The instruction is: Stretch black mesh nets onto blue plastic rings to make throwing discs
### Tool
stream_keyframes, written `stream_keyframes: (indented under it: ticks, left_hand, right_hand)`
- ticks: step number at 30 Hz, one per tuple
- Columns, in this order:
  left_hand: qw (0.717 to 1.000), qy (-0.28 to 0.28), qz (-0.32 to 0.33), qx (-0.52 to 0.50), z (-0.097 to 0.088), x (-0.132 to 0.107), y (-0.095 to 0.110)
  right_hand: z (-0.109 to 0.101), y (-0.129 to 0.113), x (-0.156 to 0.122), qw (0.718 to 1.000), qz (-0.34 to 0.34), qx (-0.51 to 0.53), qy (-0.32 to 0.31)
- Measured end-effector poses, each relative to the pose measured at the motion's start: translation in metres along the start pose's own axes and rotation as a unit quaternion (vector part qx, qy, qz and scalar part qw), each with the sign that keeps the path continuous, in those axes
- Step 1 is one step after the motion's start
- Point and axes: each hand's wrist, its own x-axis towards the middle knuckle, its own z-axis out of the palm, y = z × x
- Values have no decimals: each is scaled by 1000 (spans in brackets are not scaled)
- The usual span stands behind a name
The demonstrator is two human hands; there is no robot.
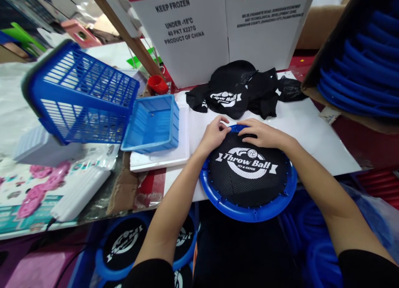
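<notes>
A round paddle (249,188) with a blue plastic rim and black mesh, printed "Throw Ball", lies at the near edge of the white work surface and overhangs it. My left hand (215,134) pinches at its far rim, thumb and forefinger pressed together. Beside it, my right hand (261,134) has bent fingers on the far rim and mesh edge. What lies under the fingertips is hidden. Just beyond my hands are loose black mesh pieces (232,88), one with the same white print.
To the left stand a light blue tray (149,128), a tilted blue basket (90,92) and a red cup (158,84). A white carton (193,43) blocks the back. Blue rings (361,72) fill a box at right. Finished-looking paddles (123,246) lie below the table.
</notes>
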Motion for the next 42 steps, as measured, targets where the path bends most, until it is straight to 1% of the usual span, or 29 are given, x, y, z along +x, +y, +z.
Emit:
stream_keyframes:
  ticks: [4, 7, 9, 12, 16, 19, 21, 22, 25, 26, 28, 30, 34, 39, 41, 42]
  left_hand:
    - [999, -9, 20, 24, -4, 2, -2]
    - [999, -32, 20, 14, -8, 6, -5]
    - [999, -45, 17, -8, -9, 8, -7]
    - [998, -47, 23, -22, -8, 10, -11]
    - [998, -39, 51, 28, -7, 10, -12]
    - [991, -55, 85, 89, -10, 7, -11]
    - [980, -64, 133, 132, -11, 4, -9]
    - [971, -65, 170, 154, -11, 2, -8]
    - [927, -85, 292, 219, -8, -3, -5]
    - [911, -100, 321, 239, -6, -5, -4]
    - [886, -132, 346, 277, -3, -6, -3]
    - [879, -146, 341, 300, -1, -6, -2]
    - [886, -149, 315, 305, -4, -5, 0]
    - [880, -171, 304, 323, -7, -10, 8]
    - [884, -173, 287, 325, -6, -13, 10]
    - [891, -173, 275, 319, -6, -14, 10]
  right_hand:
    - [-1, 1, -1, 1000, 0, -14, 6]
    - [-3, -2, -2, 1000, 0, -17, 5]
    - [-4, -5, -1, 1000, 14, -9, -4]
    - [-5, -8, 1, 999, 47, 16, -13]
    - [-7, -9, 3, 997, 69, 44, -7]
    - [-9, -6, 4, 996, 74, 53, 2]
    - [-10, -4, 3, 996, 77, 54, 4]
    - [-10, -3, 3, 996, 77, 53, 3]
    - [-10, 0, 4, 996, 67, 59, -5]
    - [-10, 1, 4, 996, 61, 64, -8]
    - [-9, 2, 5, 996, 51, 74, -7]
    - [-9, 1, 6, 995, 49, 82, 4]
    - [-10, -2, 7, 995, 42, 89, 28]
    - [-8, -4, 8, 993, 31, 104, 39]
    - [-7, -4, 9, 993, 27, 110, 38]
    - [-7, -4, 9, 992, 24, 115, 34]
